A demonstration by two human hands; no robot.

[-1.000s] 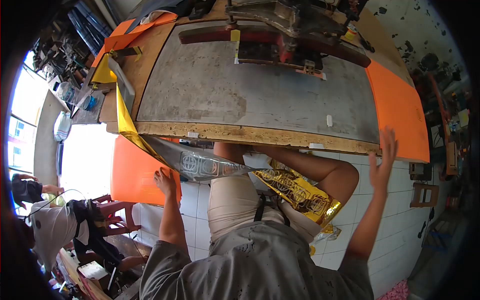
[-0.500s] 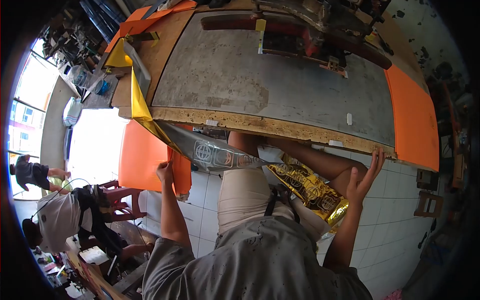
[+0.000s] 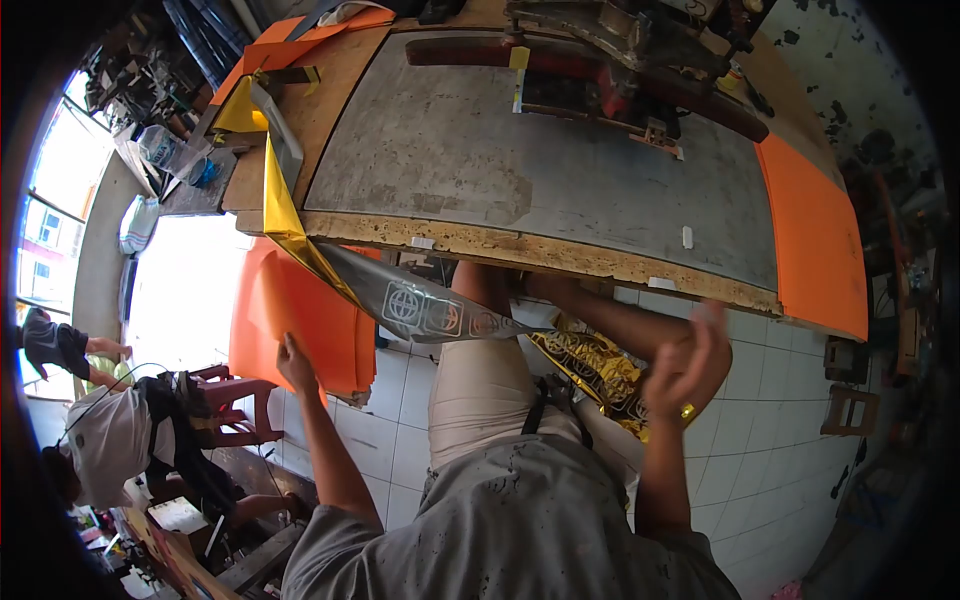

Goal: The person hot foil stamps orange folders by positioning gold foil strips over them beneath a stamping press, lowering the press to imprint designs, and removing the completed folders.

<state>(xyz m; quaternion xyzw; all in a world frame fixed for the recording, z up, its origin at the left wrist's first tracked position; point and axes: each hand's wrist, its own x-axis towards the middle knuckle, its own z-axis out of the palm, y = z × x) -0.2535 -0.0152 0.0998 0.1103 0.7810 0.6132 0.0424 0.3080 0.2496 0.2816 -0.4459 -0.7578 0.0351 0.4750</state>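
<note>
My left hand (image 3: 295,362) pinches the edge of an orange sheet (image 3: 268,300), which curves up from a stack of orange sheets (image 3: 335,335) beside the workbench. My right hand (image 3: 685,370) is raised over my right knee, smeared by motion, its fingers apart and nothing seen in them. Between my hands runs a foil strip (image 3: 283,215), gold on one face. Its grey stretch carries see-through round emblems in square frames and narrows to a twist over my lap. Crumpled gold foil (image 3: 590,365) hangs near my right leg.
A grey metal plate (image 3: 430,140) covers most of the workbench, whose worn wooden edge (image 3: 560,258) faces me. Behind it stands a dark red press frame (image 3: 600,70). More orange sheets (image 3: 815,240) lie at the right end. A person (image 3: 130,435) sits at the left.
My left hand has moved left and slightly down, and an orange sheet now bends up from the stack. My right hand has left the workbench's edge and swung left and down.
</note>
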